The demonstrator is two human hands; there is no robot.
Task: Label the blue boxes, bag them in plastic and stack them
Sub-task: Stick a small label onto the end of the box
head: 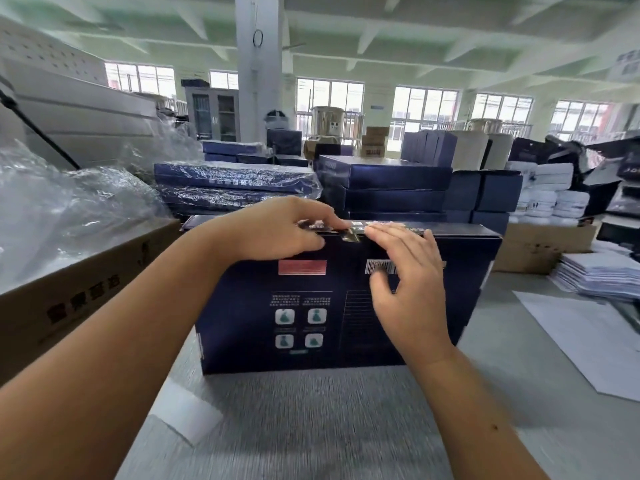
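- Box (311, 306): dark blue and flat, standing upright on one long edge at the middle of the table (311, 427). Its printed face is toward the camera, showing a red panel, a barcode and four small icons.
- Label (363, 224): a narrow printed strip lying along the box's top edge. A small gold piece folds down onto the front face at its middle.
- Left hand (277, 230): fingers curled over the top edge with the thumb on the front face, gripping the box there. The index tip touches the left end of the label.
- Right hand (405, 282): fingers straight and slightly spread. The fingertips press on the label at the top edge, and the palm hangs in front of the barcode.
- Bagged boxes (235, 185): a stack of blue boxes wrapped in clear plastic, behind the box to the left.
- Bare boxes (388, 188): a stack of blue boxes without plastic, behind the box to the right.
- Carton (86, 292): brown, at the left edge of the table, with crumpled clear plastic (52, 209) piled in it.
- White slip (187, 415): lies flat on the table, near the left forearm.
- Paper stack (602, 275): on the table, far right, with a large white sheet (588, 341) just in front of it.
- Second carton (540, 244): behind the paper stack, with white tubs (554, 192) above it.
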